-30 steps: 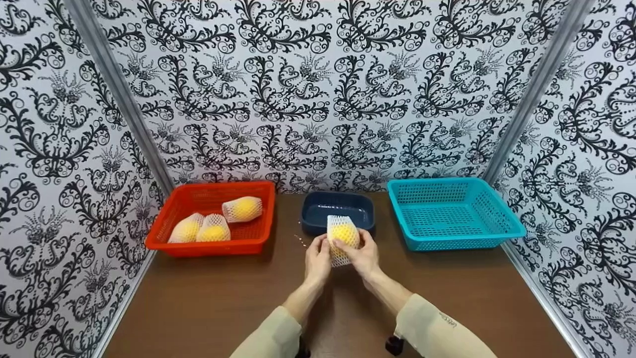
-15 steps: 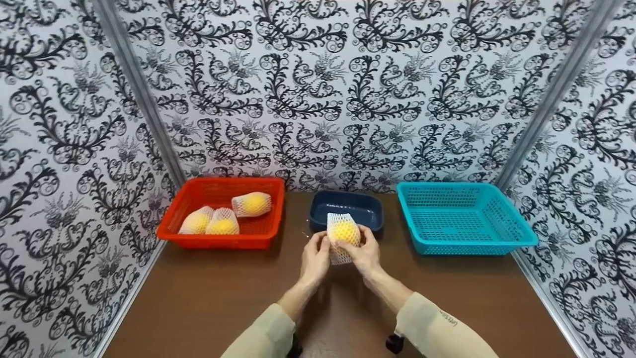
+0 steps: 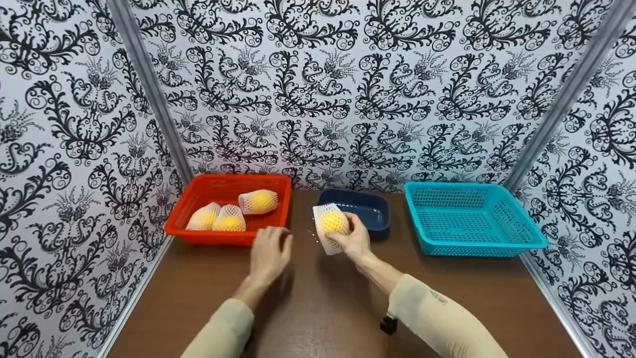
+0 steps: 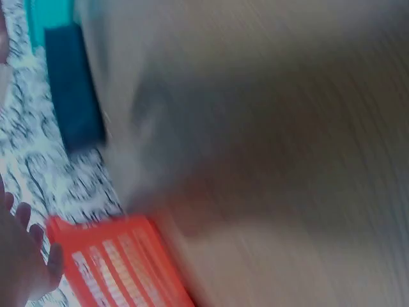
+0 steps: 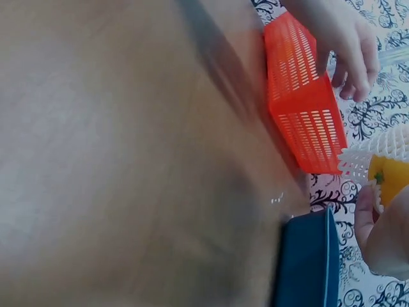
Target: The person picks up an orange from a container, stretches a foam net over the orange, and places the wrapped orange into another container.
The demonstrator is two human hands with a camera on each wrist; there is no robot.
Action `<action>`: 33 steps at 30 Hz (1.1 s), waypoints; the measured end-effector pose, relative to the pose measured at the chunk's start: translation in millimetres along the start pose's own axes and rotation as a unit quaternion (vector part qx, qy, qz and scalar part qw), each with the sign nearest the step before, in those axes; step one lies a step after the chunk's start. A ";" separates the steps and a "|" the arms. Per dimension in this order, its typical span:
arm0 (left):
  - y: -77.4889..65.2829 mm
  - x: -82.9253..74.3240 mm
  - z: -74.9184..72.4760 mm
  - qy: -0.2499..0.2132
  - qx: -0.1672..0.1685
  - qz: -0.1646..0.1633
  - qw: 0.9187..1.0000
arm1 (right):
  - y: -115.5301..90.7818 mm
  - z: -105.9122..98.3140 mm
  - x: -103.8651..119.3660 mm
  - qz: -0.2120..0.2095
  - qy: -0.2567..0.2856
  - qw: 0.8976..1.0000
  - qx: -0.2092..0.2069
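Note:
My right hand grips a yellow fruit in a white foam net, above the table just left of the dark blue tub's front. In the right wrist view, a green spot shows on the fruit where the net stands open. My left hand holds nothing, its fingers loosely bent, at the front right rim of the red basket. Several netted yellow fruits lie in that basket: a pair at the front left and one at the back right.
A dark blue tub stands at the back middle. To its right is a turquoise basket with no fruit in it. Small pale crumbs lie on the brown table. Patterned walls enclose the back and sides.
My left hand has let go of the netted fruit and moved left to the red basket. My right hand alone keeps the fruit, now slightly further left. The head view has shifted a little.

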State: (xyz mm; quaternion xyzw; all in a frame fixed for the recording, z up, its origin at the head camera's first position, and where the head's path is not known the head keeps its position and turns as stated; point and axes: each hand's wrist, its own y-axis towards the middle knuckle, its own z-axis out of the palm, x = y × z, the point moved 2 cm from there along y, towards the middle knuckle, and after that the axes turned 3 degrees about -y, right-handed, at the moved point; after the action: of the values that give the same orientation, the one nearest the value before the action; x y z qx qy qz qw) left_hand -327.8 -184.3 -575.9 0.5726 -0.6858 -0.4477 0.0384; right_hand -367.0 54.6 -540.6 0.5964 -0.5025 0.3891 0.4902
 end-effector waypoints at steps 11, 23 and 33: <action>0.4 65.5 -36.8 0.112 -0.032 0.010 0.993 | 34.0 51.2 30.8 -0.055 -0.091 0.993 0.048; -0.2 73.9 -32.6 0.132 -0.064 0.073 0.987 | 80.5 127.7 52.0 -0.104 -0.192 0.972 0.091; -3.7 83.8 -39.2 0.130 -0.090 0.104 0.982 | 88.4 181.6 39.5 -0.171 -0.313 0.919 0.168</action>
State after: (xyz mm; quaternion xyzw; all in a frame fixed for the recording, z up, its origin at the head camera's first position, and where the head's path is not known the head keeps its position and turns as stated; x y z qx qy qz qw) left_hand -331.5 -275.1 -593.5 0.5460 -0.6873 -0.4229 0.2249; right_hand -451.3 -132.5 -525.0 0.8382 -0.4480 0.1715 0.2595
